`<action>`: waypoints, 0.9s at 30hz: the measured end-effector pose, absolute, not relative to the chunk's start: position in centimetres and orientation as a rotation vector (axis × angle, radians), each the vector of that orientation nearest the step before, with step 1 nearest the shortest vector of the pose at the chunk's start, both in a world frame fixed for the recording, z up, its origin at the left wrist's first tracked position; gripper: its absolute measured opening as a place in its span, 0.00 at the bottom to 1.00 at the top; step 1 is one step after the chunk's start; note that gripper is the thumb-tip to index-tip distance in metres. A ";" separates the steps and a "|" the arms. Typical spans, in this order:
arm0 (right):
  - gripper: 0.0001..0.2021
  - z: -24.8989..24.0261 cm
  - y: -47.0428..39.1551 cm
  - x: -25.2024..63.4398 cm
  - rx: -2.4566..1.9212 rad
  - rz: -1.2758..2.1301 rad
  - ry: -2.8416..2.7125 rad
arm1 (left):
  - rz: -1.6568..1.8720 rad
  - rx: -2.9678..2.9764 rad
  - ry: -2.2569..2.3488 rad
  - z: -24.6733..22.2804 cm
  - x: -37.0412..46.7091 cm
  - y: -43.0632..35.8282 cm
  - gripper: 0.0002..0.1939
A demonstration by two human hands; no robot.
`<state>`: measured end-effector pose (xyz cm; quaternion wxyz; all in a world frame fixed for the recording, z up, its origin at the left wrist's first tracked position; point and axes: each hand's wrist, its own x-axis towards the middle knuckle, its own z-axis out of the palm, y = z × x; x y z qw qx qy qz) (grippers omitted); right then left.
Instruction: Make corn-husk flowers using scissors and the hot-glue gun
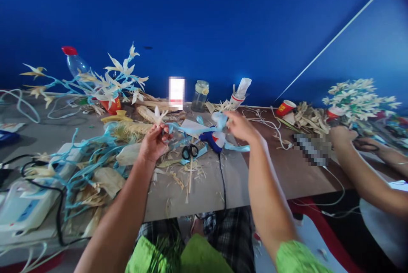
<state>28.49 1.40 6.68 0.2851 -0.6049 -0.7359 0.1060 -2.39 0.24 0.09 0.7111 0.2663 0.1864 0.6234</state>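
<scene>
My left hand (154,142) is closed in a pinch on a pale husk flower (157,115), its petals pointing up. From near those fingers a light blue ribbon (197,129) stretches across to a bunched blue roll (219,119). My right hand (242,127) has its fingers bent against that roll and seems to grip it; the fingertips are partly hidden. Below the ribbon lie a blue glue gun (209,139) with a black cord and black-handled scissors (190,151). A thin stick (191,175) lies beside the scissors among pale scraps.
Blue-wrapped stems (83,164) and husks cover the left, beside a white power strip (28,205). Behind stand a flower arrangement (111,75) in a red cup, a glass jar (200,94) and a paper cup (237,99). At right, another person's hands (342,137) work near a blurred phone.
</scene>
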 end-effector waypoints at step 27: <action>0.05 1.8 0.6 18.5 -0.916 1.205 -1.321 | 1.217 0.622 0.484 -0.1 -0.9 -0.7 0.06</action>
